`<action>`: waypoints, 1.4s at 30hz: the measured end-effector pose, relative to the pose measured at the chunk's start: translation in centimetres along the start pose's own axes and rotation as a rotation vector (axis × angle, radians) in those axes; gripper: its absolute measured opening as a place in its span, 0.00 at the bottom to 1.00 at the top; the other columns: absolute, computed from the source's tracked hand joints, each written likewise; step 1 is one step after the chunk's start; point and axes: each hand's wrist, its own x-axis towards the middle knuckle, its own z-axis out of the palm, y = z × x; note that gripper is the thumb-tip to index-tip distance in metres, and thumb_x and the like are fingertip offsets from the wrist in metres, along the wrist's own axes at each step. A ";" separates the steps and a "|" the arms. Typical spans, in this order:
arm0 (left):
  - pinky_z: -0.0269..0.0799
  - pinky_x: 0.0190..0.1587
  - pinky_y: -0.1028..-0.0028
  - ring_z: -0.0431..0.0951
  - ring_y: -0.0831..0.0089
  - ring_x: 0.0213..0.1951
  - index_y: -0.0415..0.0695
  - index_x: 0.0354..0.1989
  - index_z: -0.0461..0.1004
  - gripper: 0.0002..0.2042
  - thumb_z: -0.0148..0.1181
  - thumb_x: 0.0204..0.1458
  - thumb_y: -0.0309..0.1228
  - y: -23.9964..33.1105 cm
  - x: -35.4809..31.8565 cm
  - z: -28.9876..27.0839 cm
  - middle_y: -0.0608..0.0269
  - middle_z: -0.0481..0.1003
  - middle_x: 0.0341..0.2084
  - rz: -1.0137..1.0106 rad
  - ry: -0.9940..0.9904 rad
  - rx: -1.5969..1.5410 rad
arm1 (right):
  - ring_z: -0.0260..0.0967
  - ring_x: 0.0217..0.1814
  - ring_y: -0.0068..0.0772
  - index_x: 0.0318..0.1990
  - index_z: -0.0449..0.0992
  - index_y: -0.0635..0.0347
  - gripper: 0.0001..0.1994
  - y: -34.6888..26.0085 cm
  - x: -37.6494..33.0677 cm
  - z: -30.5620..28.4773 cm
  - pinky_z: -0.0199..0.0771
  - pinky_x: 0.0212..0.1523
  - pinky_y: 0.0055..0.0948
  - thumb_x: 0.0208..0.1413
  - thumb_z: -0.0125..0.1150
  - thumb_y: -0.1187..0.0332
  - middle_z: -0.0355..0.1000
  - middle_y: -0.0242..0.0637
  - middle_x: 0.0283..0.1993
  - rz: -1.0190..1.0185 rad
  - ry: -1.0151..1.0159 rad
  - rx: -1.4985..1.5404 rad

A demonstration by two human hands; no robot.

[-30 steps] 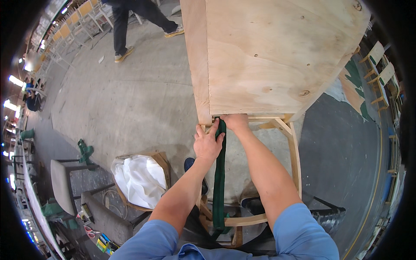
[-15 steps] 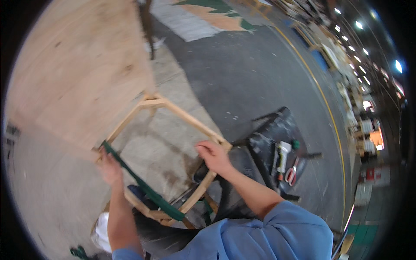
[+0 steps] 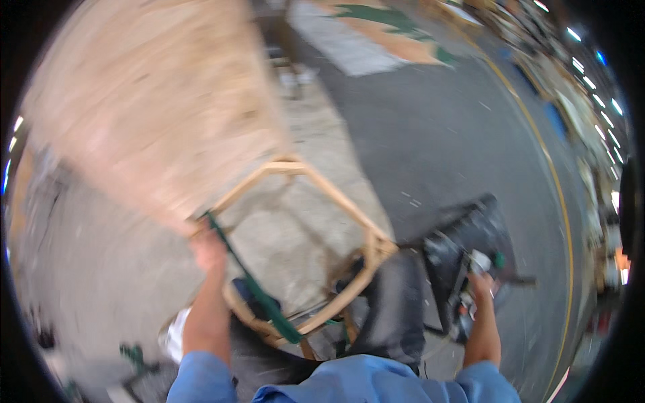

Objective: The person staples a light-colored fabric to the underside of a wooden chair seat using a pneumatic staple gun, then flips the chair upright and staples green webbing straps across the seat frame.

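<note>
Grey workshop floor, blurred plywood panel (image 3: 154, 107) above the wooden frame (image 3: 316, 221).
My left hand (image 3: 208, 252) pins the green strap (image 3: 252, 285) at the frame corner, unfastened; my right hand (image 3: 480, 285) reaches the tool tray (image 3: 463, 248), finger spread unclear.

I see my own body only from above: a light blue shirt fills the lower edge, its short sleeves ending above each elbow, so both forearms run bare down to the left hand (image 3: 209, 252) and the right hand (image 3: 481, 285). Neither hand wears a glove, and I can make out no watch, band or ring, though the blur leaves small details uncertain. Below the shirt, dark grey trousers (image 3: 390, 309) show between the two arms.
</note>
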 end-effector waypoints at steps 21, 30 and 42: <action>0.80 0.49 0.56 0.76 0.48 0.49 0.78 0.71 0.62 0.25 0.52 0.66 0.43 -0.6 -1.0 0.0 0.49 0.62 0.56 -0.059 -0.161 -0.353 | 0.70 0.23 0.24 0.45 0.78 0.62 0.10 -32.3 -34.5 22.0 0.72 0.23 0.29 0.58 0.69 0.70 0.76 0.32 0.33 -0.683 -1.023 0.388; 0.79 0.49 0.58 0.75 0.48 0.51 0.75 0.69 0.67 0.25 0.55 0.64 0.38 -1.8 -1.3 1.1 0.46 0.63 0.55 -0.055 -0.094 -0.452 | 0.68 0.17 0.24 0.36 0.80 0.65 0.10 -32.7 -40.8 38.9 0.68 0.17 0.27 0.59 0.71 0.66 0.75 0.33 0.26 -0.786 -1.074 0.366; 0.77 0.53 0.59 0.75 0.44 0.51 0.75 0.72 0.62 0.32 0.57 0.59 0.33 -2.1 -0.9 1.6 0.38 0.59 0.63 -0.019 -0.128 -0.402 | 0.67 0.16 0.22 0.35 0.78 0.63 0.11 -33.4 -40.3 42.2 0.67 0.16 0.25 0.56 0.74 0.65 0.74 0.31 0.25 -0.900 -0.964 0.294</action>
